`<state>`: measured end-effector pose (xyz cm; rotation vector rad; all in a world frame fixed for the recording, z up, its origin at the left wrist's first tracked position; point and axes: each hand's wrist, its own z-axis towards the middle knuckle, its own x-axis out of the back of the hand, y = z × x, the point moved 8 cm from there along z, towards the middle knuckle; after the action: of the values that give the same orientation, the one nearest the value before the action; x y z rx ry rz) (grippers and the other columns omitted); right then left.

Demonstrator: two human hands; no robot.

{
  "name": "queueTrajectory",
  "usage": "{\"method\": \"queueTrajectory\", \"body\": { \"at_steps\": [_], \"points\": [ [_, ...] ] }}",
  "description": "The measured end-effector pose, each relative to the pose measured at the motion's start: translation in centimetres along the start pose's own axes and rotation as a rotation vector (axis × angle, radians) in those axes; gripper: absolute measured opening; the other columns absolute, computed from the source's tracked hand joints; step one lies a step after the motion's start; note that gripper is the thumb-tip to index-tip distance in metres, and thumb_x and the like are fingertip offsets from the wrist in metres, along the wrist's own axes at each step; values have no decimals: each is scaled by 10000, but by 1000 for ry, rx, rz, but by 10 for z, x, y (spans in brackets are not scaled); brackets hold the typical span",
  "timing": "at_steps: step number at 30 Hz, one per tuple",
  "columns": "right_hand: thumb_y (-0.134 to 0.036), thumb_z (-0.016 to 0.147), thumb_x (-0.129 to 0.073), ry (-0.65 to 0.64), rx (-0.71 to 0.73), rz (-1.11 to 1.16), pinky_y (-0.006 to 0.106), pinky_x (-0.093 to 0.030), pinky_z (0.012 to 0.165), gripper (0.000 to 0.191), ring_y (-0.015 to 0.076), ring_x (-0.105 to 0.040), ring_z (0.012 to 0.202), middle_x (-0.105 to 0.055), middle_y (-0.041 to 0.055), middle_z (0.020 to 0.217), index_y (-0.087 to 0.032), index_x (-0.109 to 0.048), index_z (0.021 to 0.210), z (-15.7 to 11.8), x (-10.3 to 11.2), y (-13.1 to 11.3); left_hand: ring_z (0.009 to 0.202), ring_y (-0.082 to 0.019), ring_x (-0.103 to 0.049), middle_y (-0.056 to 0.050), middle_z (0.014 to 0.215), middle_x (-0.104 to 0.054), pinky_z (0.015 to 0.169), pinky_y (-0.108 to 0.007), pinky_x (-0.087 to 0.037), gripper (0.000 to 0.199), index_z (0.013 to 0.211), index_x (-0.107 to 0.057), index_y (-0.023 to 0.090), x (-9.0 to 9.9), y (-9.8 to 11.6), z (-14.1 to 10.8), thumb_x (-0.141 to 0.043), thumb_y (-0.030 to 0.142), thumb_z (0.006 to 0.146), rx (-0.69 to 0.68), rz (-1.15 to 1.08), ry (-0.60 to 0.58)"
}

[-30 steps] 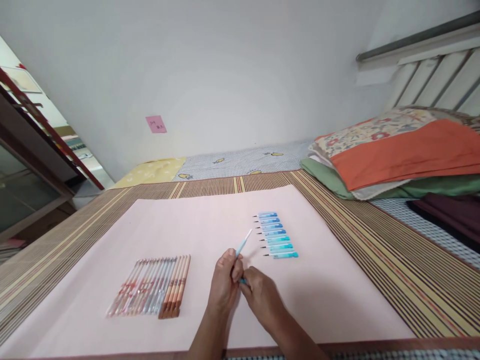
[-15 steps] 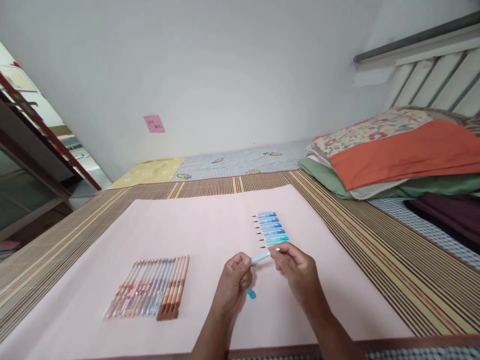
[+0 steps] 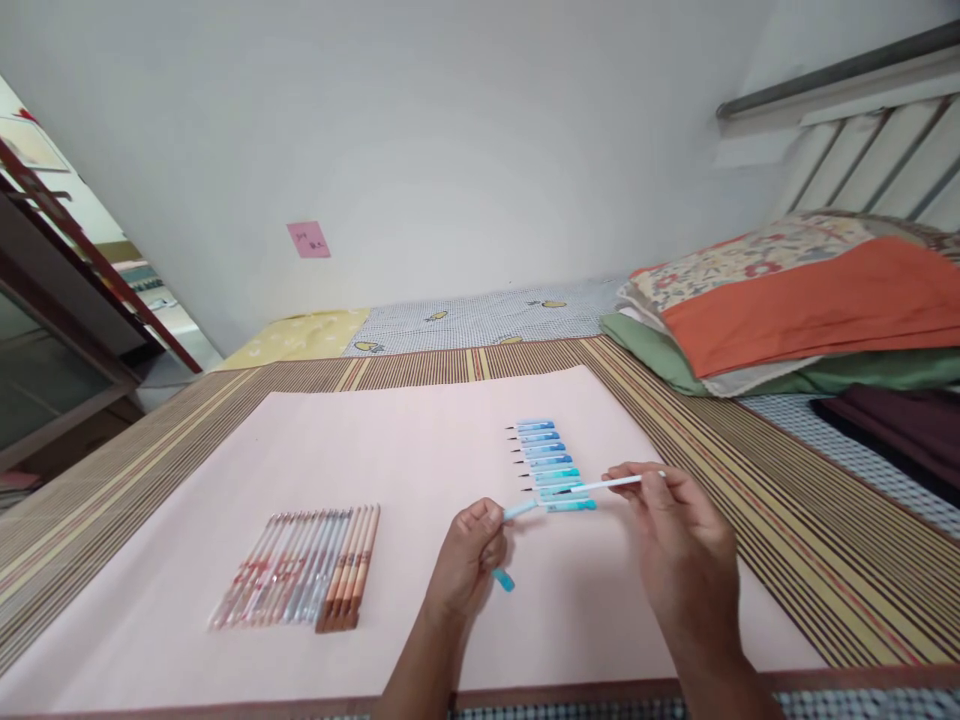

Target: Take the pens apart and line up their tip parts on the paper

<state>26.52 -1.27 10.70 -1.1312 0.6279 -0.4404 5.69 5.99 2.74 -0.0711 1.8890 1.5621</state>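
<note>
My left hand is closed around a light-blue pen barrel; a teal cap shows below the fingers. Between the fingertips of my right hand is a thin white refill with a dark tip that points left, apart from the barrel. Behind the hands, several blue and teal pen parts lie in a column, with thin dark-tipped refills beside them. A row of several clear and brown pens rests to the left. All of this is on a pale pink sheet.
A striped mat lies under the sheet. Folded bedding with an orange cover is piled at the right, near dark cloth. A pink note is on the wall behind. At far left is a dark cabinet.
My right hand has moved right, drawing the white refill out of the barrel. My left hand has hardly moved and still grips the barrel.
</note>
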Motion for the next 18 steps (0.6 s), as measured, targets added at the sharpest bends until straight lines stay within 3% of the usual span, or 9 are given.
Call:
{"method": "queueTrajectory", "body": {
  "at_steps": [2,4,6,10,12,18],
  "points": [
    [-454,956,-618,0,3,62,386,-563,840,279,226,-696,911,-709,86,954,-179,-666,976,1,2,-1,439,-36,-140,128,470,-262,446,-198,-118,480,713,-527,177,0,0,1,-811,559,772,5,-8,-3],
    [-449,979,-586,-34,-10,68,346,-568,740,270,198,-681,798,-669,45,849,-190,-658,1004,0,0,-1,440,-35,-141,129,472,-267,444,-192,-123,475,715,-524,181,0,-1,1,-827,545,757,8,-11,-9],
    [-436,990,-566,-151,49,-64,308,-548,658,263,185,-652,737,-645,35,813,-200,-677,1024,-3,-9,-5,436,-32,-146,129,468,-278,442,-190,-126,469,712,-527,182,0,-1,2,-845,526,736,12,-6,-12],
    [-311,982,-579,-550,421,-475,308,-556,770,204,222,-678,965,-696,89,1056,-233,-730,1096,-28,-49,-16,425,-30,-174,128,439,-305,448,-188,-130,414,728,-568,172,-1,-1,1,-860,465,726,16,31,-20],
    [-223,1000,-518,-653,551,-620,294,-545,785,245,207,-681,975,-701,85,1080,-243,-718,1141,-41,-61,-12,424,-31,-178,128,428,-312,451,-188,-127,395,748,-588,168,-1,-2,1,-866,447,719,25,52,-17],
    [-117,980,-443,-703,666,-864,264,-476,653,270,181,-647,789,-672,58,891,-221,-691,996,-54,-72,3,434,-41,-195,118,437,-334,445,-202,-114,411,761,-617,163,3,-4,1,-887,462,678,31,126,25]
  ]
}}
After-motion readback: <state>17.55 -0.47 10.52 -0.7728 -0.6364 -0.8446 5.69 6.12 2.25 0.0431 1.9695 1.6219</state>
